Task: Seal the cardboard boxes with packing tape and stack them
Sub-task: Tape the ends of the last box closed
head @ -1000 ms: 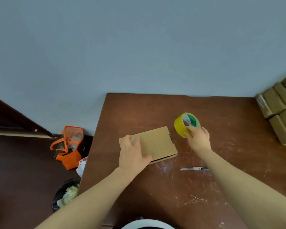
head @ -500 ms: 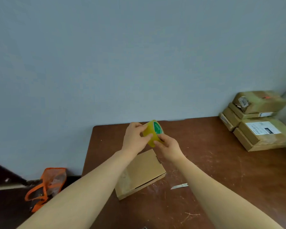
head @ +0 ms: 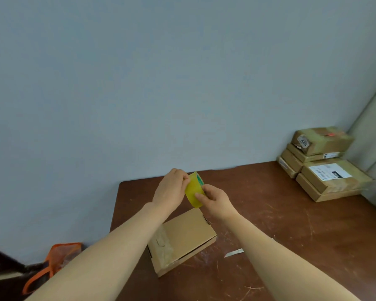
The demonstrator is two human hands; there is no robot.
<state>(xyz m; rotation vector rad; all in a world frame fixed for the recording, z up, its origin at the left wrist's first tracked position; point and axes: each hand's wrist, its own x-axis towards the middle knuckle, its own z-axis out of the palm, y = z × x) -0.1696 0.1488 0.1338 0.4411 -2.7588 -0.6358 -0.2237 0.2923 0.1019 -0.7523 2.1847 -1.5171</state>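
The flat cardboard box (head: 182, 237) lies closed on the counter (head: 291, 235), clear tape across its near end. A small blade (head: 233, 253) lies near it at 3 o'clock, probably kept handy for cutting. Above the box, at 12 o'clock, the yellow tape roll (head: 193, 192) is held in the air. The left hand (head: 172, 190) pinches its upper edge and the right hand (head: 215, 197) curls round its lower face, likely hunting the loose end. Sealed boxes (head: 326, 166) sit stacked at 2 o'clock by the wall.
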